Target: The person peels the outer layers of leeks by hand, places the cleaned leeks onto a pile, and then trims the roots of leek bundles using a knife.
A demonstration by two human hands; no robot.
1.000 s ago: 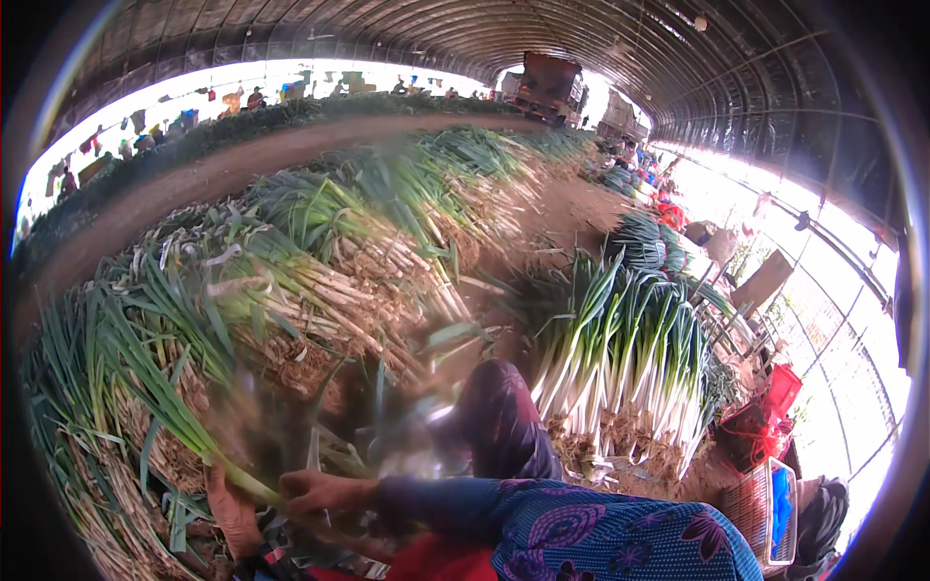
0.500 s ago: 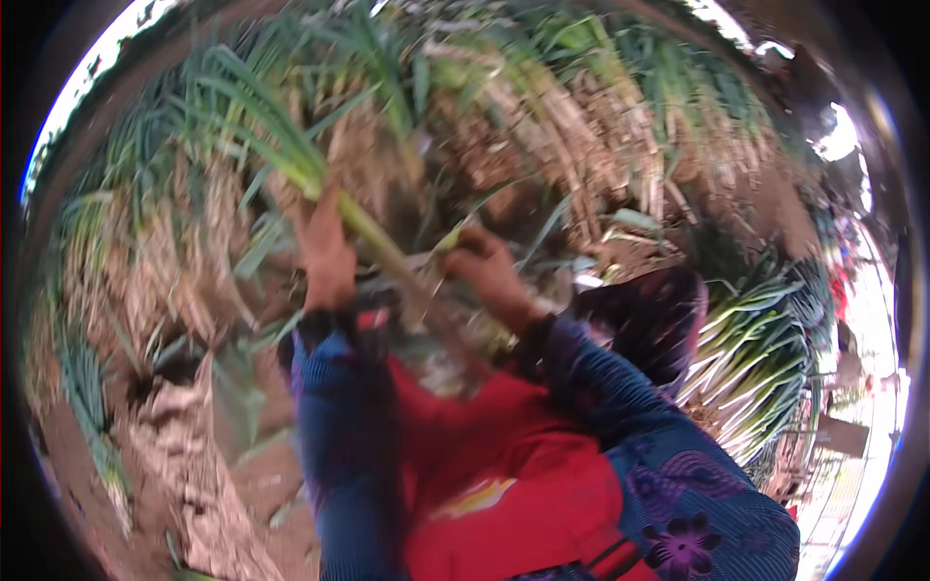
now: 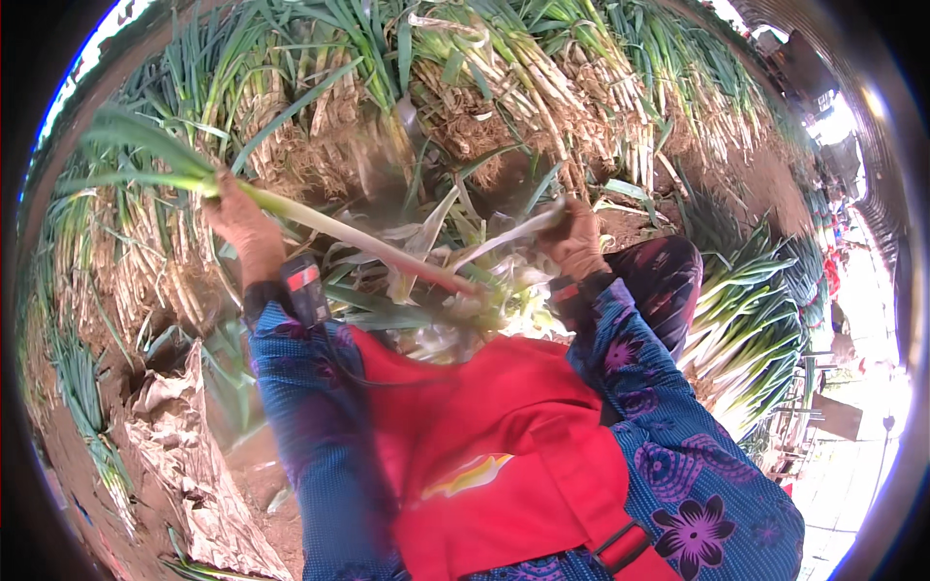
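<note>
My left hand (image 3: 242,228) grips a long leek (image 3: 349,237) near its green top, and the pale stalk slants down to the right over my lap. At the right, my right hand (image 3: 579,242) pinches a loose outer leaf strip (image 3: 504,237) that runs off the stalk. Peeled leaves (image 3: 475,300) lie heaped between my hands, above my red apron (image 3: 484,436). A small black device (image 3: 305,286) sits on my left wrist.
A long bank of unpeeled leeks (image 3: 465,87) with earthy roots fills the ground ahead. Cleaned white leeks (image 3: 746,329) are stacked at my right, past my knee (image 3: 668,276). Crumpled brown sacking (image 3: 184,455) lies on the soil at lower left.
A second ago I was looking along the greenhouse rows; the view has dropped to my lap. My left hand has swung the leek out to the left while the right draws a leaf strip away.
</note>
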